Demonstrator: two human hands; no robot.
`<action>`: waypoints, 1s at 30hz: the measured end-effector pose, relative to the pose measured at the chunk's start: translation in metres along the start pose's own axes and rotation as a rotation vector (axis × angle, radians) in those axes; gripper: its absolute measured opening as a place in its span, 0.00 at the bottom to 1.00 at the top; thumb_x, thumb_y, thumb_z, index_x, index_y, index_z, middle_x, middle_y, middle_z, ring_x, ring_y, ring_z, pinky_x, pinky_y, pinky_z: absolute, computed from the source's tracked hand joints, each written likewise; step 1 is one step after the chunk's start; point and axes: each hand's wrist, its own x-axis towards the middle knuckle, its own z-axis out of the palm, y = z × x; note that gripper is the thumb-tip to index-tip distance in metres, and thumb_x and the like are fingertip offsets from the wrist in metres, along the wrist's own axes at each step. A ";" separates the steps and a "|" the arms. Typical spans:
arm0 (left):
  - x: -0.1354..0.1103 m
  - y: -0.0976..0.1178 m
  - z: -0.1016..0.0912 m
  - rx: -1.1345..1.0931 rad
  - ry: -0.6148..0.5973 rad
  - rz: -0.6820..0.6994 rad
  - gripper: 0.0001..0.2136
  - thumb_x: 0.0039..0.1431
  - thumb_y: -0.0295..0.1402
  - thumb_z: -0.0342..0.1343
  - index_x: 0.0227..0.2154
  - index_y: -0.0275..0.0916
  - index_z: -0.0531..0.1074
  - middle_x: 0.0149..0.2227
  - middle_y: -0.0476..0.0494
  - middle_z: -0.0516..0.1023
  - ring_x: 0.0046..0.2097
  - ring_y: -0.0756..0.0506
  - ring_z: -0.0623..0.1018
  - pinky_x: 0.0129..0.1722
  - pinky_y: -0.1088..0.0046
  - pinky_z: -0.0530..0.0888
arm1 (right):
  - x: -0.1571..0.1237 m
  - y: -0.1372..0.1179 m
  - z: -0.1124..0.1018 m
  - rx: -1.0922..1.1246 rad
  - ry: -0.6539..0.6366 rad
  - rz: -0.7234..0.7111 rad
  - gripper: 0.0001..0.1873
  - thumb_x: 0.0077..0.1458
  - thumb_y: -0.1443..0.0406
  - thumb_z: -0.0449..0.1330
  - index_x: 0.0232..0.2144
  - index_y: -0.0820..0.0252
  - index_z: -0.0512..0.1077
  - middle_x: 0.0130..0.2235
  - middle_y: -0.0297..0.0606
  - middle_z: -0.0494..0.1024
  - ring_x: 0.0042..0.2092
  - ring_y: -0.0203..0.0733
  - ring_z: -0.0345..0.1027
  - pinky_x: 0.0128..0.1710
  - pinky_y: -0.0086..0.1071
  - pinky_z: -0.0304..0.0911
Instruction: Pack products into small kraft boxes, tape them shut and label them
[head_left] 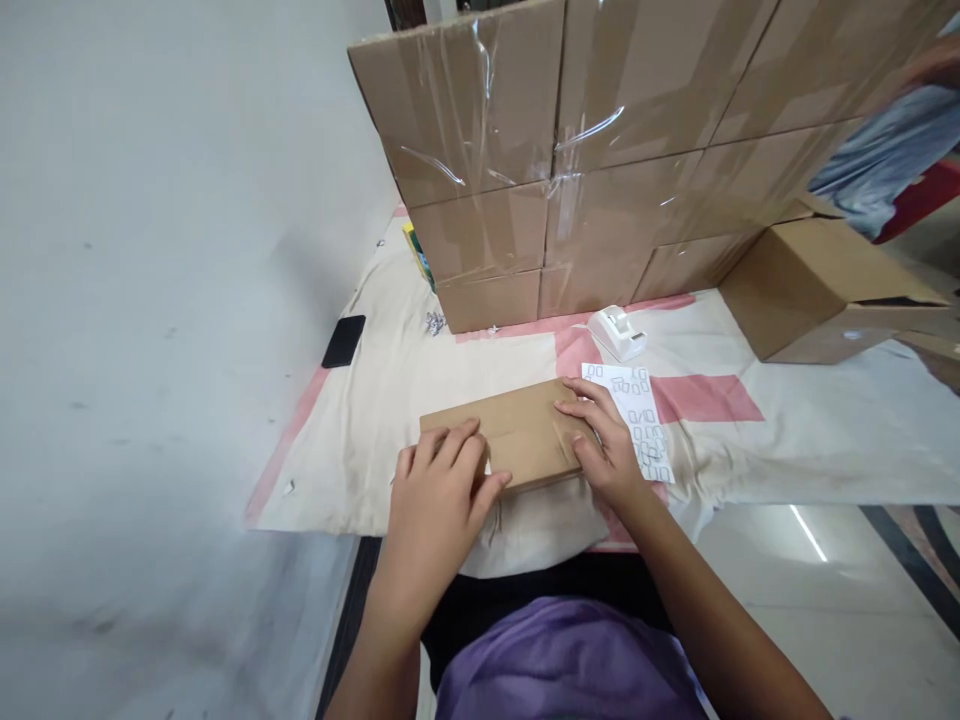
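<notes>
A small, flat brown cardboard box [521, 430] lies on the cloth-covered table in front of me. Over its left end, my left hand [439, 490] has curled fingers on top and the thumb along the near edge. My right hand [604, 445] grips the right end, fingertips on the upper face and thumb near the front corner. Part of a white patch shows beside my left fingers. Just right of the box is a white sheet [637, 420] with small drawn rectangles, partly behind my right hand. A white tape dispenser [619, 333] stands beyond the sheet.
Taped cardboard boxes [495, 230] form a wall at the back. An open carton [817, 290] stands at the right. A black phone [343, 341] lies near the left edge, by the wall [150, 300]. At the upper right is a person's blue clothing [885, 150].
</notes>
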 end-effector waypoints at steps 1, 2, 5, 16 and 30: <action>0.003 0.003 0.002 0.018 -0.009 0.034 0.19 0.68 0.46 0.55 0.56 0.44 0.72 0.65 0.43 0.72 0.57 0.35 0.71 0.51 0.53 0.69 | 0.000 0.001 0.001 -0.010 0.013 -0.017 0.17 0.61 0.67 0.53 0.50 0.54 0.74 0.61 0.47 0.68 0.63 0.56 0.63 0.62 0.58 0.59; 0.006 0.006 0.005 0.039 -0.015 0.064 0.24 0.65 0.49 0.56 0.59 0.45 0.70 0.66 0.43 0.70 0.58 0.33 0.70 0.52 0.51 0.69 | 0.001 0.002 0.003 -0.016 0.028 -0.033 0.18 0.61 0.67 0.53 0.50 0.54 0.74 0.61 0.48 0.68 0.63 0.56 0.63 0.61 0.58 0.60; 0.012 0.010 0.012 0.093 -0.027 0.125 0.35 0.60 0.51 0.62 0.66 0.45 0.63 0.70 0.44 0.64 0.61 0.30 0.69 0.55 0.47 0.68 | 0.002 0.004 0.008 -0.024 0.075 -0.070 0.18 0.62 0.67 0.52 0.51 0.55 0.75 0.60 0.48 0.70 0.61 0.56 0.66 0.58 0.56 0.63; 0.018 -0.006 0.026 0.032 0.030 0.225 0.30 0.63 0.46 0.61 0.65 0.42 0.65 0.68 0.40 0.67 0.66 0.32 0.68 0.61 0.49 0.67 | 0.022 0.054 -0.039 -0.152 0.243 0.269 0.18 0.66 0.58 0.52 0.51 0.56 0.74 0.51 0.45 0.78 0.48 0.50 0.73 0.48 0.43 0.68; 0.016 -0.006 0.028 0.047 0.094 0.249 0.31 0.63 0.44 0.61 0.66 0.43 0.63 0.68 0.43 0.67 0.65 0.33 0.68 0.59 0.52 0.66 | 0.141 0.149 -0.112 -0.109 0.081 1.132 0.14 0.63 0.56 0.57 0.32 0.60 0.71 0.33 0.39 0.77 0.26 0.35 0.60 0.25 0.31 0.56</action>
